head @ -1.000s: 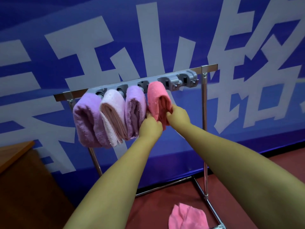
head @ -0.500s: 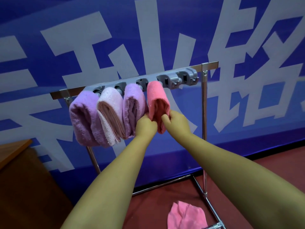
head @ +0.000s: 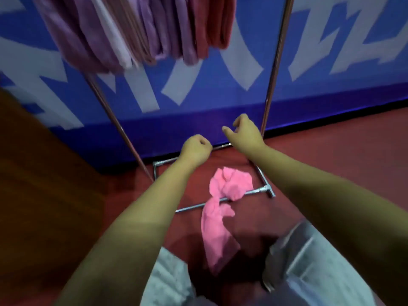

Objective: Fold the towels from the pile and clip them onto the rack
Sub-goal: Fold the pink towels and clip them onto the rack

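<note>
towels (head: 154,34) hang folded on the rack (head: 272,69), one pink towel (head: 223,202) left on the floor, left hand (head: 195,149) fisted empty, right hand (head: 244,134) loosely open.

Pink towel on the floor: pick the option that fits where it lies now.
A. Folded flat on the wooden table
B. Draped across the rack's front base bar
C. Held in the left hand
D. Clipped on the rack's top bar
B. The crumpled pink towel lies on the red floor across the rack's front base bar, while the left hand and right hand hang empty above it.
</note>
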A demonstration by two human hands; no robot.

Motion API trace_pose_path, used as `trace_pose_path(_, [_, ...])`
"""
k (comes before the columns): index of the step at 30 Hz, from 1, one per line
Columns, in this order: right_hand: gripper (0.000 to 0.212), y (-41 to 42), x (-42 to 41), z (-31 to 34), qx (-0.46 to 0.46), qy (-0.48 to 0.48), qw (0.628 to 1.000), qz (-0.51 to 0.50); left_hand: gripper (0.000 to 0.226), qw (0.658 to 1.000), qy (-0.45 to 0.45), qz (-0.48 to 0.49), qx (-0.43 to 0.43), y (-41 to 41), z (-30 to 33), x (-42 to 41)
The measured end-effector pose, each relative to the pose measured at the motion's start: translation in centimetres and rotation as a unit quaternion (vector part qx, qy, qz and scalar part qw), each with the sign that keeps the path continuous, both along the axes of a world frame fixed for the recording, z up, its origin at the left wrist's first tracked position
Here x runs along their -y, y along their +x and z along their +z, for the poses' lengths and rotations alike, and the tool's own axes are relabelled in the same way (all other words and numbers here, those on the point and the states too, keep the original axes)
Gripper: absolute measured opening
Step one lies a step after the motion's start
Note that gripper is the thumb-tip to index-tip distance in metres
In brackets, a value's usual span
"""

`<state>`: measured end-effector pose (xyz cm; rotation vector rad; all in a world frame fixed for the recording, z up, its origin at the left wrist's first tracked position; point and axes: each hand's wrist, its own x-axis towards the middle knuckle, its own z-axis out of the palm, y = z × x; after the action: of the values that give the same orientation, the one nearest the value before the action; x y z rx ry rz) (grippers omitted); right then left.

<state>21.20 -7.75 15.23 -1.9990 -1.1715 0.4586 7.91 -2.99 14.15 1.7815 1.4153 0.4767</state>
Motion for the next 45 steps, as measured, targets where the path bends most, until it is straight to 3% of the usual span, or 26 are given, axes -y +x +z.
trace_pose_path(3, [0.037, -1.4, 3.6, -8.6, -0.031, -0.151, 0.987, 0.042, 0.022, 0.996, -0.089, -0.008, -0.026, -1.9, -9.2, 3.0])
trace_pose_path(7, [0.040, -2.4, 6.7, -18.0, -0.037, -0.336, 0.934, 0.117, 0.025, 0.980, -0.197, 0.010, -0.032, -3.9, -18.4, 5.5])
trace_pose_path(13, [0.049, -3.7, 7.2, -27.8, -0.058, -0.481, 0.858, 0.167, 0.029, 0.933, -0.340, 0.113, -0.033, -4.9, -28.0, 4.9])
trace_pose_path(17, [0.045, -3.7, 5.0, -31.7, -0.062, -0.489, 0.847, 0.199, 0.017, 0.926, -0.358, 0.108, -0.058, -3.6, -33.7, 3.4])
trace_pose_path(21, [0.042, -3.4, 2.4, -35.0, -0.081, -0.470, 0.861, 0.179, 0.033, 0.942, -0.325, 0.032, -0.085, -1.2, -38.6, 2.0])
trace_pose_path(23, [0.040, -3.2, 1.4, -36.5, -0.106, -0.462, 0.865, 0.163, 0.033, 0.943, -0.301, -0.041, -0.139, 0.1, -41.3, 1.1])
trace_pose_path(26, [0.042, -2.9, 0.3, -37.5, -0.129, -0.472, 0.861, 0.137, 0.038, 0.912, -0.260, -0.157, -0.276, 1.0, -43.8, 0.2])
trace_pose_path(28, [0.044, -2.6, -0.3, -38.0, -0.142, -0.470, 0.862, 0.129, 0.047, 0.886, -0.252, -0.184, -0.343, 1.2, -45.1, -0.4])
trace_pose_path(32, [0.042, -1.8, -0.7, -38.7, -0.181, -0.471, 0.857, 0.103, 0.050, 0.836, -0.273, -0.239, -0.411, 1.7, -46.8, -0.9])
trace_pose_path(40, [0.038, -1.6, 0.1, -41.0, -0.240, -0.485, 0.841, -0.002, 0.041, 0.872, -0.262, -0.138, -0.390, 1.9, -47.2, -1.3])
trace_pose_path(45, [0.038, -1.9, 0.2, -41.4, -0.275, -0.479, 0.833, -0.019, 0.041, 0.858, -0.338, -0.125, -0.366, 1.5, -48.7, -1.9])
